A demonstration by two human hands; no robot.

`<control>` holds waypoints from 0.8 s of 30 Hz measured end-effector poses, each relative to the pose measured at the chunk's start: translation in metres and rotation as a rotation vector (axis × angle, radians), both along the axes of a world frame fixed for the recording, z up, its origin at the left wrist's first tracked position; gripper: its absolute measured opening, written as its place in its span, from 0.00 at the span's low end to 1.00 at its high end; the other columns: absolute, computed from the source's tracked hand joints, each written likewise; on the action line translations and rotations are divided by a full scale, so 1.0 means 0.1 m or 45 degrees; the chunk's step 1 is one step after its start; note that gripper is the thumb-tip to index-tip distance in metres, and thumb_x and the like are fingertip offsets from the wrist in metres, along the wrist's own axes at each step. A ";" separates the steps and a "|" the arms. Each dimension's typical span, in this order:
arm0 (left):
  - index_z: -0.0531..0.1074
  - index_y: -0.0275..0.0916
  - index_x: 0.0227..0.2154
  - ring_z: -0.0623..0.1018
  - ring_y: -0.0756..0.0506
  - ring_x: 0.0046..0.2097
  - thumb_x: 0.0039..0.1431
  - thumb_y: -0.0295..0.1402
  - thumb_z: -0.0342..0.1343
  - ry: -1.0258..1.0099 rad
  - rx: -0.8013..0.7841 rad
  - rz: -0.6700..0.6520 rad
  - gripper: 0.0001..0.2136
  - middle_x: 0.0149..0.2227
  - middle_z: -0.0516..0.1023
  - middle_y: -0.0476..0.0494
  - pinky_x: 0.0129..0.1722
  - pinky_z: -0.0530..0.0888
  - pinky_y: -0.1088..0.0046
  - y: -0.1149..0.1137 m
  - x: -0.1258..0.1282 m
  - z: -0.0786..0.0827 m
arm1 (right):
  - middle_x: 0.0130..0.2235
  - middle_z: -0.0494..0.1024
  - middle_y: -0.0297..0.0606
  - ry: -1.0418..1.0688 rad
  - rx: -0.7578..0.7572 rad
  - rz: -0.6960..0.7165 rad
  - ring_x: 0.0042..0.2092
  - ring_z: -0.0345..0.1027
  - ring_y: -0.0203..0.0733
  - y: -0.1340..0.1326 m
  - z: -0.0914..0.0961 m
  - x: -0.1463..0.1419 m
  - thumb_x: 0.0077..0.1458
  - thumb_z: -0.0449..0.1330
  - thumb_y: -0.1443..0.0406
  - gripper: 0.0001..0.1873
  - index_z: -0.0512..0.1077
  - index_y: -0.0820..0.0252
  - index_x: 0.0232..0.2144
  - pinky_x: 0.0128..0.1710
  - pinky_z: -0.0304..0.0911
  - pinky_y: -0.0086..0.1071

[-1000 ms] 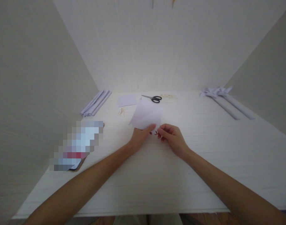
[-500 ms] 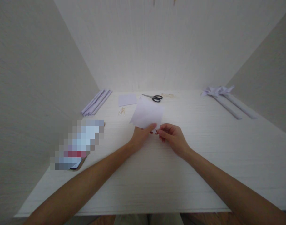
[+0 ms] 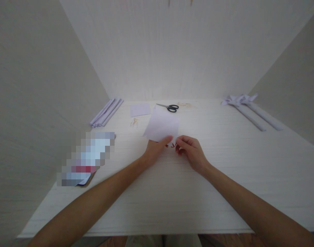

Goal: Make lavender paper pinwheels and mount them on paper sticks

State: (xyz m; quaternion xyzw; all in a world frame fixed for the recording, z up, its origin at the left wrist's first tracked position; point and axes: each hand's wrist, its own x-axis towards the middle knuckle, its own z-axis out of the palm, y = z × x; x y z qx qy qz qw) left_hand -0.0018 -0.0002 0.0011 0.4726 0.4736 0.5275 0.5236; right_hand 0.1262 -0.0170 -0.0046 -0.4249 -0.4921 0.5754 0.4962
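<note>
A white sheet of paper (image 3: 162, 124) is tilted up off the table in front of me. My left hand (image 3: 158, 145) grips its lower edge, thumb on top and fingers underneath. At the lower right corner of the sheet, the thumb and index finger of my right hand (image 3: 188, 148) are pinched together at the paper's edge. The left fingertips show just below that corner, close to the right hand. Just behind the sheet lie black-handled scissors (image 3: 169, 107), closed, blades toward the left.
Rolled paper tubes (image 3: 107, 112) lie at the left wall, with a blurred phone (image 3: 95, 151) nearer me. A flat paper piece (image 3: 140, 109) and rubber bands (image 3: 134, 122) lie left of the sheet, with more bands (image 3: 186, 105) beyond. Two paper sticks with folded tops (image 3: 249, 111) are at right.
My right thumb and index finger have shifted slightly right and up along the paper's corner, away from the left fingertips. My left hand keeps its grip, and the sheet has barely moved.
</note>
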 end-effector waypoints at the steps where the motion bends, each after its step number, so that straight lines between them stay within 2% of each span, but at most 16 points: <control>1: 0.67 0.35 0.19 0.68 0.52 0.23 0.39 0.35 0.57 0.004 0.000 -0.002 0.08 0.20 0.70 0.50 0.25 0.66 0.75 0.00 0.00 0.00 | 0.18 0.66 0.30 0.011 -0.006 -0.001 0.21 0.58 0.29 0.00 0.00 0.00 0.45 0.57 0.62 0.09 0.67 0.63 0.20 0.19 0.53 0.24; 12: 0.66 0.35 0.21 0.67 0.53 0.22 0.39 0.33 0.58 -0.020 0.038 -0.014 0.08 0.20 0.69 0.52 0.23 0.65 0.77 0.03 0.00 -0.04 | 0.17 0.66 0.28 -0.176 0.033 0.054 0.19 0.56 0.27 0.02 0.02 0.02 0.45 0.57 0.62 0.08 0.68 0.63 0.22 0.19 0.52 0.24; 24: 0.66 0.35 0.21 0.67 0.53 0.22 0.40 0.34 0.57 -0.006 0.053 -0.016 0.08 0.20 0.69 0.51 0.23 0.65 0.76 0.03 0.00 -0.04 | 0.17 0.65 0.28 -0.173 0.031 0.043 0.19 0.56 0.27 0.02 0.00 0.02 0.45 0.57 0.61 0.09 0.66 0.63 0.22 0.19 0.52 0.24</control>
